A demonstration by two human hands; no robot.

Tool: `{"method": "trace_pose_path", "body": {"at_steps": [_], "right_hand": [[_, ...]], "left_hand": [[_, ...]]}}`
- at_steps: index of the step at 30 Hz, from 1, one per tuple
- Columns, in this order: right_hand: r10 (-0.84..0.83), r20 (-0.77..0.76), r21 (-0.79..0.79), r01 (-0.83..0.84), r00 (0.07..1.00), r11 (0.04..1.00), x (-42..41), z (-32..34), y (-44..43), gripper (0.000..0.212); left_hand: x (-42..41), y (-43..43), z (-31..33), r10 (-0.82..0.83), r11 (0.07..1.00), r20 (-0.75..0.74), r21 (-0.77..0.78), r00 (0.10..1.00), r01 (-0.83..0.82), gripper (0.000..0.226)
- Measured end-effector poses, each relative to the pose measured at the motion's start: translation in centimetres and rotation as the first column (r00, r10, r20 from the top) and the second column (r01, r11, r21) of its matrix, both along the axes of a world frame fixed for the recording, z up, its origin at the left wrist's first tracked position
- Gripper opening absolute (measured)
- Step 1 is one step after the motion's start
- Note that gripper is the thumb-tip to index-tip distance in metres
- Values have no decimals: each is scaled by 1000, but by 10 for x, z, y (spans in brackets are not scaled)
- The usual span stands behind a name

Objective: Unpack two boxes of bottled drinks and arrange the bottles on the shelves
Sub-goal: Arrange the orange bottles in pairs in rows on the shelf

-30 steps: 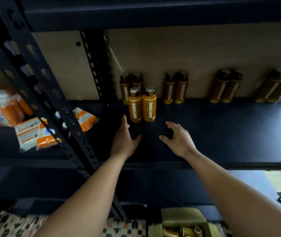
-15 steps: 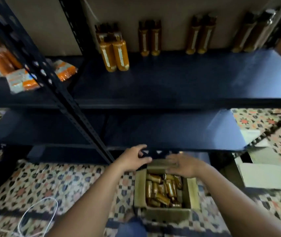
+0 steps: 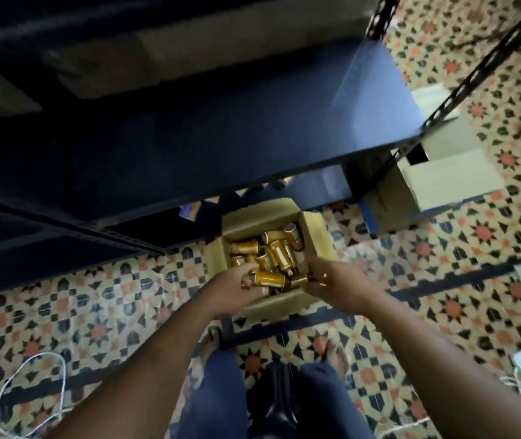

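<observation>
While the head view looks steeply down, both forearms reach forward and meet over an open cardboard box (image 3: 262,217) standing on the patterned tile floor (image 3: 94,312). Amber bottles (image 3: 279,253) with dark caps lie jumbled on their sides inside it, directly beyond the fingertips of both hands. Left hand (image 3: 237,288): positioned over the box's near left corner, fingers curled downward and thumb beneath, closed round the end of one bottle (image 3: 270,279) that lies across the gap between the two hands. Right hand (image 3: 332,282): positioned at the near right corner, touching the cardboard edge, fingers bent inward toward the contents; blur prevents any finding on whether it grasps a bottle or merely rests there. Beyond both hands and above the box, a dark shelf (image 3: 221,137) spans the frame, its surface bare where visible. Farther out past the right hand, behind a perforated metal post (image 3: 474,68), a second carton (image 3: 452,182) sits on the floor. Well behind the left hand, near that forearm's elbow, a white cord (image 3: 2,391) loops across the tiles.
</observation>
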State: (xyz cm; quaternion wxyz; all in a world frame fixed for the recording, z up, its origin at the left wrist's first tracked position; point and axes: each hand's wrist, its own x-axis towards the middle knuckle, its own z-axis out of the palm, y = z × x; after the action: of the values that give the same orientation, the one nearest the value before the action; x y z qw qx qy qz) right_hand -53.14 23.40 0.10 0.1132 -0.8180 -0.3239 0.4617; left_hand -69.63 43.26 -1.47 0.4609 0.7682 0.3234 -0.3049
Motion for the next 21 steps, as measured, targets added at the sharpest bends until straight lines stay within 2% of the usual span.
{"method": "trace_pose_path", "body": {"at_steps": [6,10,15,18,21], "right_hand": [[-176,-102,-44,172,979,984,-25,-202,0,51],[-445,-167,19,455,879,890,-19,-306,19,41],[-659,-196,138,686,726,715,17,-405,55,59],[-694,-158,143,712,702,687,38,-460,77,75],[-714,-134,147,726,687,672,50,-502,94,91]], "left_hand": [[-1,20,-205,-45,995,-53,-91,998,40,69],[15,40,-313,41,996,27,-79,999,-39,57],[54,72,-420,42,988,173,142,984,-67,57],[76,82,-467,-9,967,233,249,972,-51,68],[88,87,-495,-134,924,166,378,977,62,78]]}}
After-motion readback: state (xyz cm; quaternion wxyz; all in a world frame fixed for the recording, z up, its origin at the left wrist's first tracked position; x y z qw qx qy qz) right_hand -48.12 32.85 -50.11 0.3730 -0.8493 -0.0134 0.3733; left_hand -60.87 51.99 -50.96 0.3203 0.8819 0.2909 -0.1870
